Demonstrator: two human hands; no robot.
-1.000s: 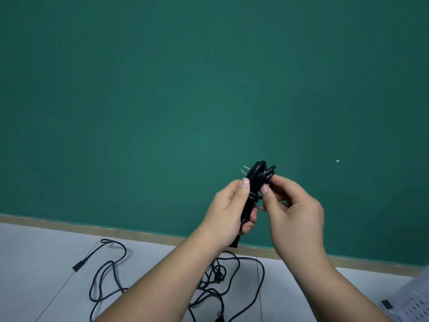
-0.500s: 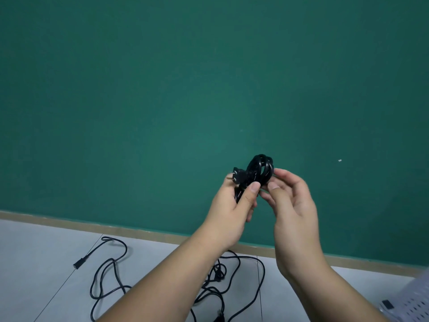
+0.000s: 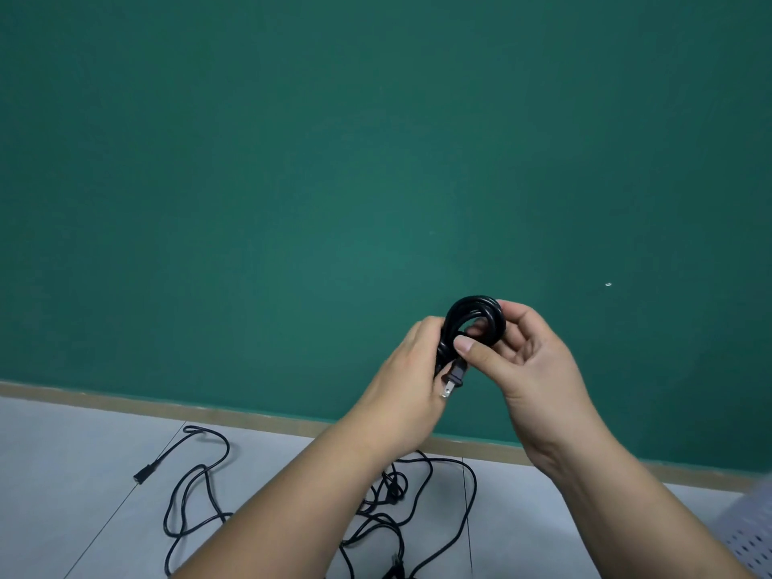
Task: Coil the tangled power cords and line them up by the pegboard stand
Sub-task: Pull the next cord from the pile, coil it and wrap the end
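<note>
Both hands hold a small black coiled power cord [image 3: 474, 311] in the air in front of the green wall. My left hand [image 3: 411, 380] grips the coil's left side. My right hand [image 3: 528, 359] pinches its right side, thumb across the front. The cord's two-pin plug [image 3: 454, 377] hangs out below the coil, prongs pointing down-left. On the floor beneath my arms lies a tangle of black power cords [image 3: 388, 507], partly hidden by my left forearm. One cord end with a connector [image 3: 144, 476] trails off to the left.
A green wall [image 3: 334, 181] fills most of the view, with a tan baseboard [image 3: 167, 407] along the grey tiled floor [image 3: 62, 474]. The corner of a white perforated pegboard stand [image 3: 747, 541] shows at the bottom right.
The coil has been turned so its loop faces me. The plug has swung from the top left down below the coil. Both hands have shifted slightly right.
</note>
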